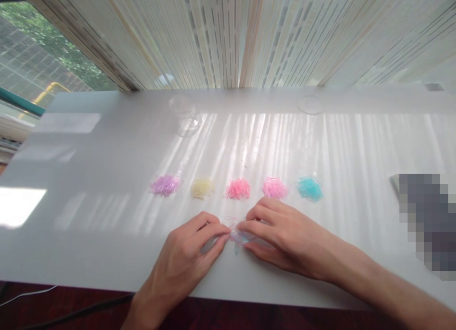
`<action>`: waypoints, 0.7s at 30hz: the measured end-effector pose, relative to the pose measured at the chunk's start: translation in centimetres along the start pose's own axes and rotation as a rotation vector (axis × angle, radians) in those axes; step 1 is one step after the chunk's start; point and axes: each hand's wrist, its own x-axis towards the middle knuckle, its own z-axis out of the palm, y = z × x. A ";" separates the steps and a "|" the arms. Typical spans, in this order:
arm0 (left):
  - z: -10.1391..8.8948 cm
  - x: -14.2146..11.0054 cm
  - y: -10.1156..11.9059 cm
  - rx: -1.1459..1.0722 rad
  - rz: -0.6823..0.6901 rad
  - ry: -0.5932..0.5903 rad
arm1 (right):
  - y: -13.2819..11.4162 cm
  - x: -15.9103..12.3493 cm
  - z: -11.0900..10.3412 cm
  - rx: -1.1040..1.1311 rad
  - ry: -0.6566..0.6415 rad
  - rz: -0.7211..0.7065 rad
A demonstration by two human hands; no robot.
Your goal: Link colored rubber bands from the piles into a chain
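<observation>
A small mixed-colour heap of paper clips (235, 237), thin pastel loops, lies on the white table between my hands. My left hand (194, 247) pinches thumb and forefinger together at the heap's left edge; what sits between the tips is too small to make out. Over the heap's right side, my right hand (281, 232) is curled with its thumb and fingers apart. Beyond my hands sit sorted piles of clips in a row: purple (166, 185), yellow (202, 188), coral pink (238, 189), light pink (274, 187) and turquoise (309, 189).
Toward the back of the white table (107, 178) stands a clear jar (185, 116). A clear round lid (310, 105) lies farther right. At the right edge is a blurred-out dark object (427, 216). A string curtain (221, 35) hangs behind the table, with a window at left.
</observation>
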 end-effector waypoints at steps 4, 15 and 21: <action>-0.1 0.0 0.1 0.020 0.002 -0.010 | 0.0 -0.1 0.0 -0.028 0.025 -0.001; -0.2 0.1 0.5 0.001 0.041 0.018 | -0.1 0.2 1.2 -0.067 0.150 -0.077; -0.3 0.3 0.9 -0.051 0.046 0.011 | 0.0 0.3 1.4 -0.039 0.232 -0.080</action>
